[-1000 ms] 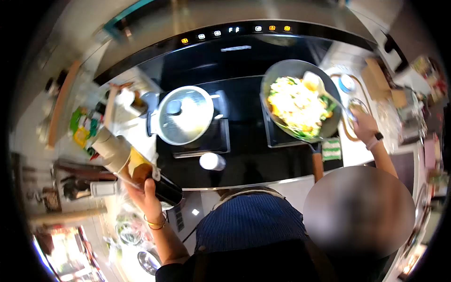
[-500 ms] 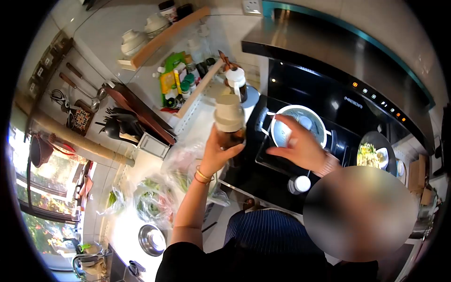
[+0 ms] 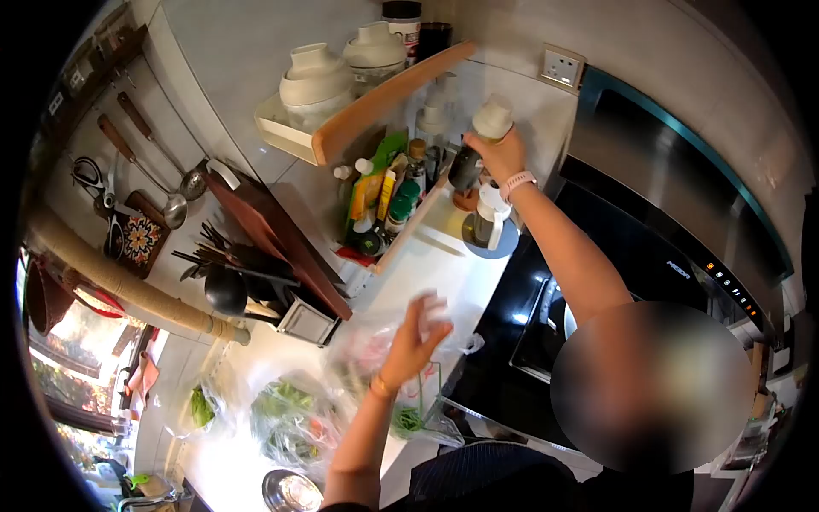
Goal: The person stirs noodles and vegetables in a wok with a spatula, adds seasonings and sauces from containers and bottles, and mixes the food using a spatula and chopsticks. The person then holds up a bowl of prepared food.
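My right hand (image 3: pixel 497 155) reaches to the far corner of the counter, its fingers closed around a beige-capped bottle (image 3: pixel 493 118). Part of the bottle is hidden by the hand. Just below it stands a white-lidded glass pitcher (image 3: pixel 491 213) on a round grey mat (image 3: pixel 503 242). My left hand (image 3: pixel 414 341) hangs over the counter with fingers apart and holds nothing. Beneath and beside it lie clear plastic bags (image 3: pixel 358 350), with green vegetables (image 3: pixel 408 420) showing close to the wrist.
A low shelf of seasoning bottles (image 3: pixel 401 205) lines the wall, under an upper shelf (image 3: pixel 367 107) with beige-lidded jars. At left are a utensil holder (image 3: pixel 309 320) and a cutting board (image 3: pixel 256 222). A metal bowl (image 3: pixel 292 493) sits in front; the black cooktop (image 3: pixel 486 367) lies right.
The beige-capped bottle has passed from my left hand to my right, which has moved from over the pot to the back corner. My left hand has opened. The view has shifted left.
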### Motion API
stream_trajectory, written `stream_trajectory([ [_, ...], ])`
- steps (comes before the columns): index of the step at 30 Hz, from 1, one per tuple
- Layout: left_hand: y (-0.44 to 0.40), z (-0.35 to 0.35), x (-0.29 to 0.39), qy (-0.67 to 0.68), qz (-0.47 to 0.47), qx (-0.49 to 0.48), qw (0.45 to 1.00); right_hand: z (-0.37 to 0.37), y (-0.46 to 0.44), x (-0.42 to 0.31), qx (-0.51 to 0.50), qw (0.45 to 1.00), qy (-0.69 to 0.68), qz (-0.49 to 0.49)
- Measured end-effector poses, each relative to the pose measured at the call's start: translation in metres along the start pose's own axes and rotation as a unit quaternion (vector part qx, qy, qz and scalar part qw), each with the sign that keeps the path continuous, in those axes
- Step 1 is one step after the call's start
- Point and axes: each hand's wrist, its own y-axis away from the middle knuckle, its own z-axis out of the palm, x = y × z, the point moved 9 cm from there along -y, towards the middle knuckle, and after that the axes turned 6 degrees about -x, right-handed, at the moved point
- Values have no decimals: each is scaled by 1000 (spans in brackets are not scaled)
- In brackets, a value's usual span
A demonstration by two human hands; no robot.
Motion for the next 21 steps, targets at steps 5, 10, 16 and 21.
stream_trajectory([
  [5, 94, -7, -42, 22, -110, 22, 993, 35, -44, 40, 44, 992, -113, 45],
  [10, 148, -9, -71, 85, -154, 82, 981, 70, -58, 59, -22, 970, -184, 160],
  [16, 156, 0, -69, 109, -199, 92, 970, 109, -70, 78, -202, 900, -238, 305],
  [21, 155, 18, -75, 183, -200, 97, 958, 100, -80, 46, -204, 879, -244, 354],
])
